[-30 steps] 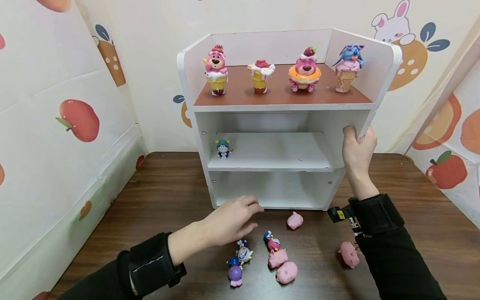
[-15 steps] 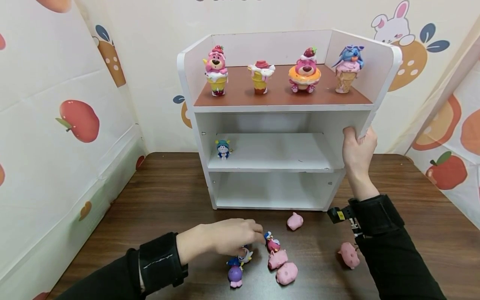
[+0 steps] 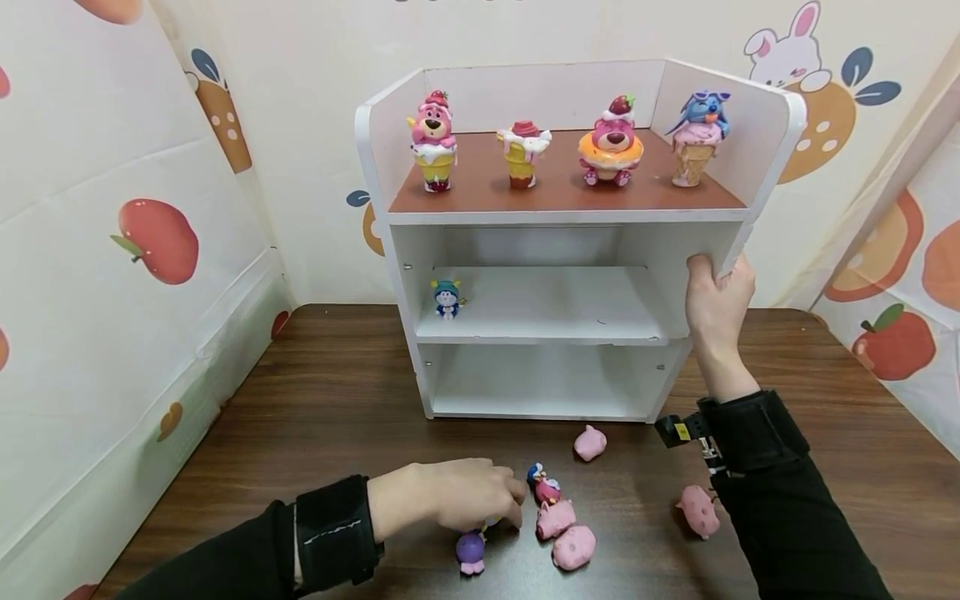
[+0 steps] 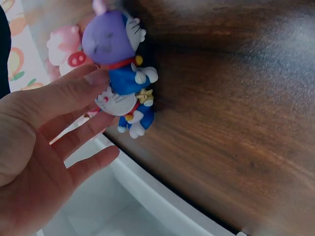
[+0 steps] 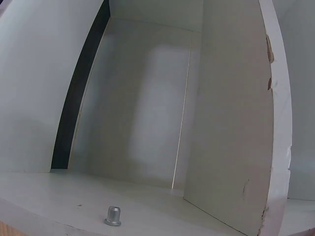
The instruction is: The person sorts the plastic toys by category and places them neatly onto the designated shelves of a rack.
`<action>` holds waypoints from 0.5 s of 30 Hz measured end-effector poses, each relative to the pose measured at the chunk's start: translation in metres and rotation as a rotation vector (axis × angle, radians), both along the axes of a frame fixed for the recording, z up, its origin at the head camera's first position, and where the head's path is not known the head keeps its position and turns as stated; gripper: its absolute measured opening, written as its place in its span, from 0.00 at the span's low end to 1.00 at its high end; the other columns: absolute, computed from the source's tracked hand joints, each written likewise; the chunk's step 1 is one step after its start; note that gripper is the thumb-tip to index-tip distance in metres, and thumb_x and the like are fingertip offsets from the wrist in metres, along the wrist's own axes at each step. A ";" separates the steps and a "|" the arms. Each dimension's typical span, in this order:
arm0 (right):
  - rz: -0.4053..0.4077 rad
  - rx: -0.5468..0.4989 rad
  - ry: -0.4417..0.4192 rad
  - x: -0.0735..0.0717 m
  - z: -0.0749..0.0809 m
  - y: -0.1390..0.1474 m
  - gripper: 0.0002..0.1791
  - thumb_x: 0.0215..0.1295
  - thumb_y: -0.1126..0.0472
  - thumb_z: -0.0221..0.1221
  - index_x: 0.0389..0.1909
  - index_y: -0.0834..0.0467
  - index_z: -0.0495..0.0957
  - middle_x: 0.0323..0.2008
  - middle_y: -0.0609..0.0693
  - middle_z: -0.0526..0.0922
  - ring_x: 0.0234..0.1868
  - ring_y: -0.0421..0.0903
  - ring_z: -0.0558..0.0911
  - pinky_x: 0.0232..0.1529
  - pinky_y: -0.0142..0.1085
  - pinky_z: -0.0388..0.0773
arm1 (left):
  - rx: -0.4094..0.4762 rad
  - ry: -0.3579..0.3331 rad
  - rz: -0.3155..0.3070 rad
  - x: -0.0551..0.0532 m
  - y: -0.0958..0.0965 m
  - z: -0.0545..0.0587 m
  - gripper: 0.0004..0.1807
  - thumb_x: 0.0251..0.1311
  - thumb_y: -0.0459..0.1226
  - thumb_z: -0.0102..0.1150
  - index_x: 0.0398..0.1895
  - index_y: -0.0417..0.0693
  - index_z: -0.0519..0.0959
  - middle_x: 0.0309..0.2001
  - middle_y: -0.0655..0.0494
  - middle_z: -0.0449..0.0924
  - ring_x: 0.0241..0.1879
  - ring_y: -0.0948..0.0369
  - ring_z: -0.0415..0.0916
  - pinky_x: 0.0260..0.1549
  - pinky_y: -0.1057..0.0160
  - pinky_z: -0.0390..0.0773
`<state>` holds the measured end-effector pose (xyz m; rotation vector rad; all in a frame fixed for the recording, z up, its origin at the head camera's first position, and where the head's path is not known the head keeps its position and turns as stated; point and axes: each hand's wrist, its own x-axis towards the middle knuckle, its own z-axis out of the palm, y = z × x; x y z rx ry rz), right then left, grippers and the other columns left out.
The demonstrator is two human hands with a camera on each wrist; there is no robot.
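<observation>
My left hand (image 3: 471, 495) reaches down over two small cat figurines lying together on the table. In the left wrist view, thumb and fingers pinch around the white-faced blue cat figurine (image 4: 118, 104), while the last fingers stay extended. Against it lies a cat figurine with a purple round head (image 4: 104, 42) and blue body, right beside the thumb tip. My right hand (image 3: 717, 321) grips the right side panel of a white toy shelf (image 3: 562, 217). Only the shelf's inside wall (image 5: 133, 98) and a metal peg (image 5: 113, 216) show in the right wrist view.
Right of the left hand lie a blue-and-pink figurine (image 3: 545, 484) and two pink pigs, one a pig figurine (image 3: 573, 547). Another pig (image 3: 590, 442) lies before the shelf, one more (image 3: 699, 510) farther right. Ice-cream figurines stand on top; a blue figurine (image 3: 447, 299) sits on the middle shelf.
My left hand has come down toward the near side and slightly right, onto the cat figurines, its fingers closing around the white-faced one. The right hand keeps its grip on the shelf.
</observation>
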<state>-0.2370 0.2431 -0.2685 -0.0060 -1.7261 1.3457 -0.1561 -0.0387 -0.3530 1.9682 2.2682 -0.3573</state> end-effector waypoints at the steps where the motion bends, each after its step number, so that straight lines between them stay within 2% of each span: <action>1: -0.002 -0.002 -0.002 0.000 0.000 0.000 0.18 0.55 0.72 0.46 0.45 0.60 0.76 0.43 0.53 0.78 0.45 0.42 0.75 0.45 0.35 0.69 | -0.002 0.009 -0.003 0.001 0.000 -0.001 0.12 0.50 0.35 0.59 0.36 0.63 0.81 0.35 0.69 0.70 0.36 0.71 0.66 0.23 0.75 0.60; 5: -0.002 -0.007 -0.006 0.000 -0.001 0.000 0.18 0.55 0.72 0.46 0.45 0.60 0.76 0.43 0.53 0.78 0.44 0.42 0.75 0.44 0.35 0.69 | -0.014 0.029 0.005 0.003 0.001 -0.004 0.12 0.48 0.35 0.61 0.34 0.65 0.81 0.33 0.70 0.69 0.35 0.72 0.66 0.23 0.74 0.60; 11: 0.005 0.004 0.004 0.000 -0.001 0.001 0.19 0.56 0.72 0.45 0.47 0.60 0.75 0.45 0.54 0.78 0.46 0.42 0.75 0.45 0.35 0.68 | -0.033 0.049 0.007 0.004 0.001 -0.006 0.09 0.46 0.35 0.62 0.25 0.63 0.81 0.30 0.70 0.69 0.32 0.71 0.66 0.23 0.73 0.63; 15: 0.004 0.008 0.006 -0.001 -0.001 0.001 0.19 0.56 0.72 0.45 0.47 0.60 0.75 0.45 0.54 0.78 0.46 0.42 0.75 0.46 0.35 0.68 | -0.018 0.035 0.017 0.003 0.001 -0.005 0.09 0.45 0.32 0.62 0.21 0.61 0.80 0.29 0.69 0.70 0.33 0.71 0.68 0.27 0.74 0.67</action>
